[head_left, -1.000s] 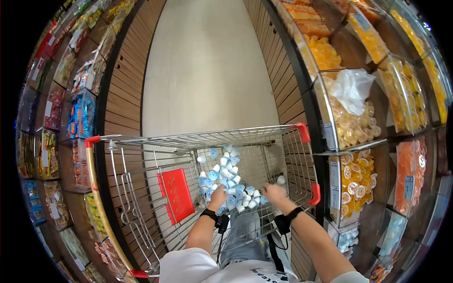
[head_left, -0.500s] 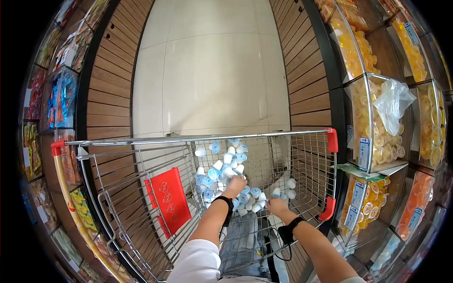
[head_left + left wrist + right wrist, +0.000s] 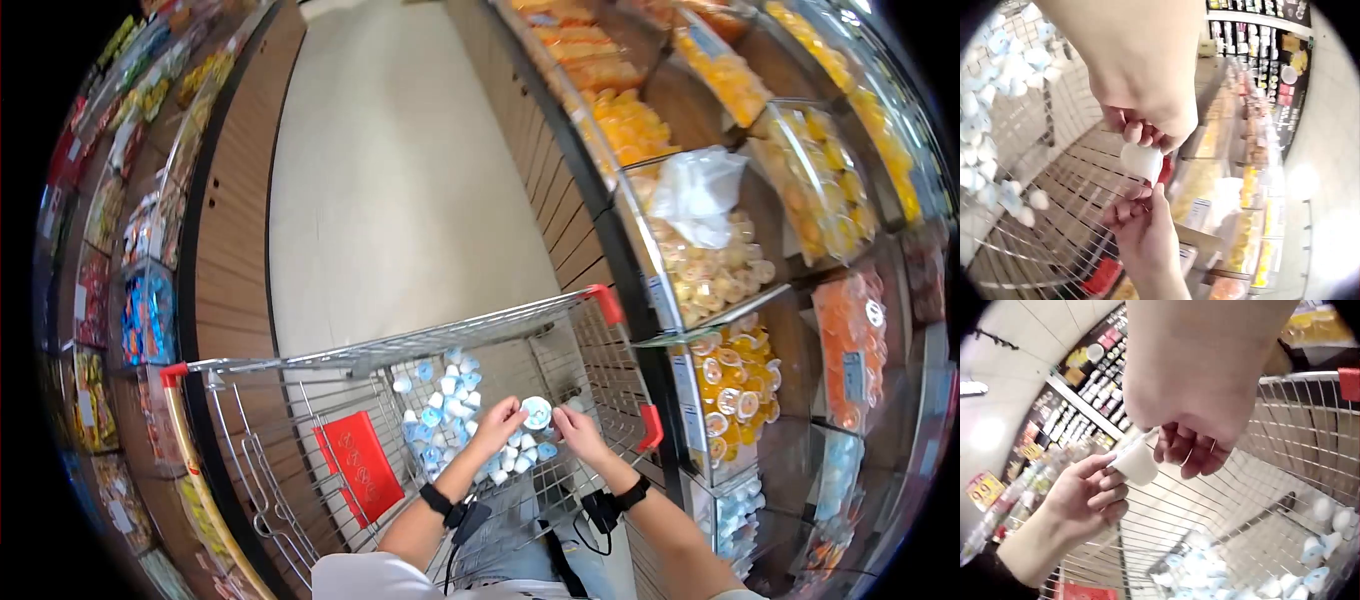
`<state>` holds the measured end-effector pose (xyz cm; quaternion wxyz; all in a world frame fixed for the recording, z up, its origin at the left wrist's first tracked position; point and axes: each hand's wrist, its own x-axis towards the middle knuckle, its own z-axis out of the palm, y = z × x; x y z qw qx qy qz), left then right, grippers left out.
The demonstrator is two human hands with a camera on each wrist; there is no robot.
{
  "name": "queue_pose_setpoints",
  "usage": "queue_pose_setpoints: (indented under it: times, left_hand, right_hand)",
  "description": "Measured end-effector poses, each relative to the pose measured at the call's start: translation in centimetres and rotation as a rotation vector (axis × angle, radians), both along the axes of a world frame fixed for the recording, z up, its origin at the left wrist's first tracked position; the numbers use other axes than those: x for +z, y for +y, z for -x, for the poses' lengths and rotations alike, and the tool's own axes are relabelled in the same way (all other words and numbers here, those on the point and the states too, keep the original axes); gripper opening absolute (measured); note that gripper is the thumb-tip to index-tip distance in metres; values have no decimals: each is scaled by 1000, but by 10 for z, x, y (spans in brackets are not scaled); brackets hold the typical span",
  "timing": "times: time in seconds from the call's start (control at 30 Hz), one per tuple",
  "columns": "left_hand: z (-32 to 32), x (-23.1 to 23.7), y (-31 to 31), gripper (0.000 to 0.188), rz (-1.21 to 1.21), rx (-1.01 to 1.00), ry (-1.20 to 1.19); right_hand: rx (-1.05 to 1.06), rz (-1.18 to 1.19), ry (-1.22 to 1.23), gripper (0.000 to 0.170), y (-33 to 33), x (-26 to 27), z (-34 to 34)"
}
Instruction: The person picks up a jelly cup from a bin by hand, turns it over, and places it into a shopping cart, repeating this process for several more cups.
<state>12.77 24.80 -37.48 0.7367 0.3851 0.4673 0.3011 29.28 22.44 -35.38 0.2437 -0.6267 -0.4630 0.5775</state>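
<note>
Shop shelves full of sweets and little cups stand on both sides of a pale floor (image 3: 400, 190). The left hand (image 3: 495, 428) has its fingers curled round one small white cup (image 3: 536, 412) with a round blue-and-white lid. The right hand (image 3: 583, 435) pinches the edge of that lid. Both hands hold the cup up over the wire cart (image 3: 455, 330).

From the cup, the left hand is at 8 o'clock and the right hand at 4 o'clock. A pile of cups (image 3: 450, 405) just like it, white and blue, lies in the cart at 9 o'clock. Farther off, at 8 o'clock, is a red panel (image 3: 360, 468) on the cart. A clear plastic bag (image 3: 700, 195) sits on a bin of pale cups (image 3: 705, 275) at 1 o'clock. Yellow cups (image 3: 738, 385) fill a bin at 3 o'clock, and blue packets (image 3: 148, 315) are far away at 10 o'clock.
</note>
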Motion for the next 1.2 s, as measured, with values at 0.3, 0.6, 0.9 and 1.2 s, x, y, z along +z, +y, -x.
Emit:
queue_pose_setpoints:
  times: [0.3,0.6,0.9,1.2]
  left_hand:
    - [-105,223,-42,20,-121,-200,-228]
    - [-198,359,-137,20,-352,-464,-300]
    - [-265,409,-227,19,-740,-794,-154]
    - [-299,453,-272,16,-818,-704,-413]
  right_hand:
    - [-324,-174,412,18,-78,211,-77]
    - [-533,-476,680,16,-202,331,-151]
    - [-602,-1009,-218,26,-288,403,-228]
    - [-65,-1225,-521,30,-324,487,-274]
